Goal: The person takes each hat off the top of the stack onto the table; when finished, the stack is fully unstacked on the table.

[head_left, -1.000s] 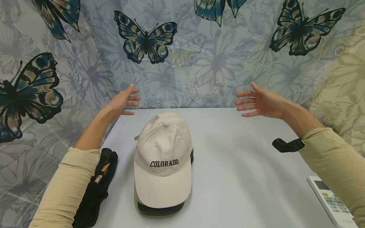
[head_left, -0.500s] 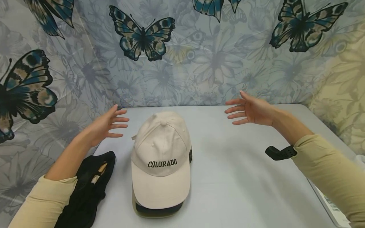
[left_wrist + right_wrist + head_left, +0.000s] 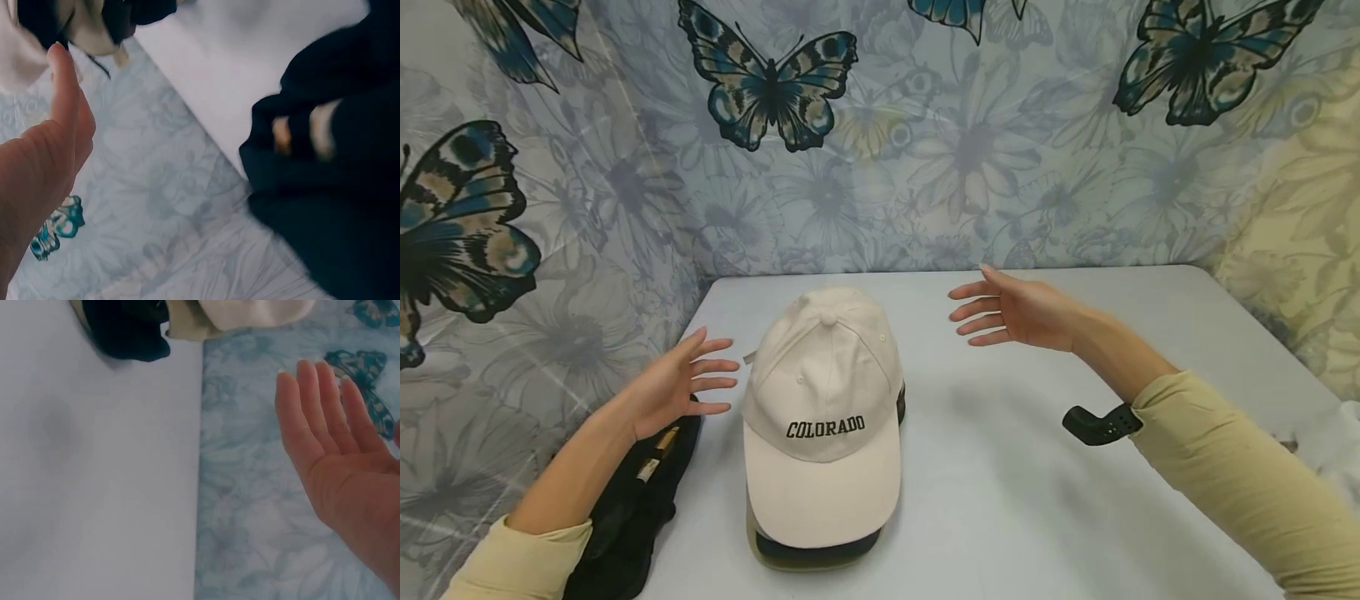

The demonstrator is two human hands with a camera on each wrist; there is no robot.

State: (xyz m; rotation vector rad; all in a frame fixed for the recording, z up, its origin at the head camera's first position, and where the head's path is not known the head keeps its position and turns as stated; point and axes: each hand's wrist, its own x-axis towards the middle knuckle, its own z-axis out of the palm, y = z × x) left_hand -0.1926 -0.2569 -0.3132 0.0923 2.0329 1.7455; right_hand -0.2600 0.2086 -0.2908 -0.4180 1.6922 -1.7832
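A stack of baseball caps stands on the white table, topped by a cream cap [image 3: 827, 375] marked COLORADO. Beneath its brim show the edges of a dark cap [image 3: 817, 550] and an olive one [image 3: 775, 560]. My left hand [image 3: 673, 383] hovers just left of the stack, fingers spread and straight, touching nothing. Off to the stack's right, my right hand [image 3: 1015, 312] is held in the air with extended fingers and its palm turned toward the caps. In the right wrist view the palm of the right hand [image 3: 350, 456] holds nothing.
A black cloth item [image 3: 632, 508] with a tan label lies at the table's left edge, partly behind the left forearm. A black strap [image 3: 1101, 425] sticks out at the right sleeve. Butterfly-print fabric [image 3: 962, 167] hangs behind the white table [image 3: 970, 500].
Both hands have come down and nearer; the right has moved left toward the caps, the left has lowered beside them. The head view has shifted slightly, and the calculator at right is now out of sight.
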